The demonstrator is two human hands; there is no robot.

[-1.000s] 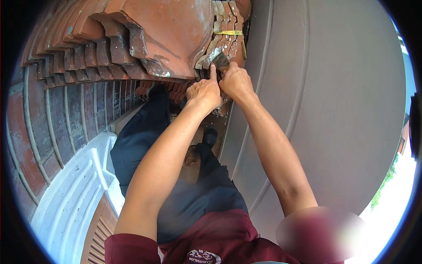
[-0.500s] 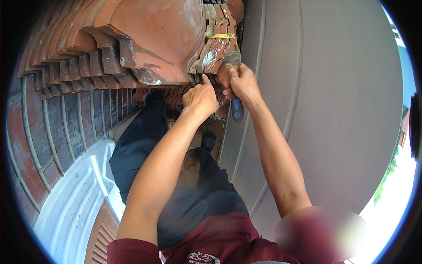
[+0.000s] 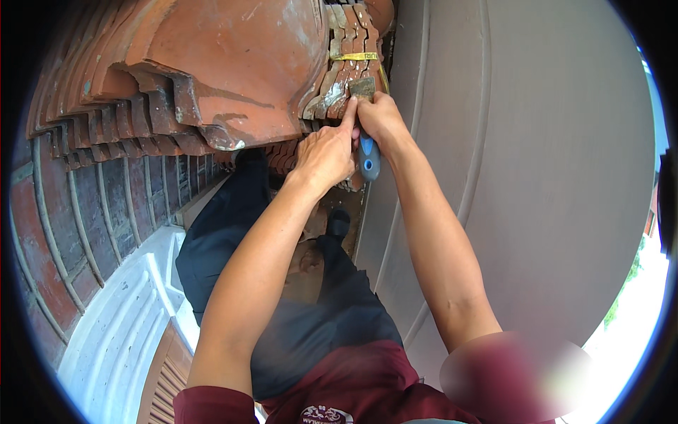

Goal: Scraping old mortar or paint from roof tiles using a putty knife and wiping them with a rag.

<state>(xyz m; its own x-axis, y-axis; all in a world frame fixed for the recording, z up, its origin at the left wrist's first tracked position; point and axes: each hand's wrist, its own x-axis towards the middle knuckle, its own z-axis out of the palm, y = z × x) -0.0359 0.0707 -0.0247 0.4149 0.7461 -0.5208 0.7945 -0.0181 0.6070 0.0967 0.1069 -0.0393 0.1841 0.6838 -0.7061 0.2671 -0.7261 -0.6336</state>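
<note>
My right hand (image 3: 381, 119) is closed around a putty knife (image 3: 368, 157) with a grey and blue handle. Its worn metal blade (image 3: 361, 87) points away from me and lies against the edges of a narrow stack of clay roof tiles (image 3: 346, 67). My left hand (image 3: 325, 152) is just left of the knife. Its index finger stretches toward the base of the blade, with the tip beside my right thumb. The other left fingers curl under and are partly hidden; I see nothing held in them. A yellow strap (image 3: 355, 56) crosses the tiles beyond the blade.
Large orange clay tiles (image 3: 233, 53) jut out in a row on the left, above a wall with raised ribs (image 3: 113, 205). A smooth grey panel (image 3: 544, 162) rises close on the right. White louvred pieces (image 3: 116, 332) stand lower left. My legs and a dark shoe (image 3: 338, 225) show below.
The putty knife has shifted left and slightly away from me with my right hand. My left index finger has moved up and right, from the lower tile edge to beside the blade.
</note>
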